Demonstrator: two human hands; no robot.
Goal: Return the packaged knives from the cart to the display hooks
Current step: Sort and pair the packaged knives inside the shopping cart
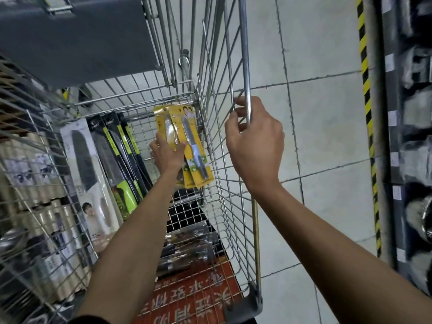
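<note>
Inside wire-mesh cart (245, 54), left hand (167, 154) pinching flat yellow knife packs (192, 139)

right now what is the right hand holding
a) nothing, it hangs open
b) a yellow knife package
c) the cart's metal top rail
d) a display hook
C: the right hand has its fingers curled round the cart's metal top rail, while it is the left hand that grips the yellow knife packages down inside the cart.
</note>
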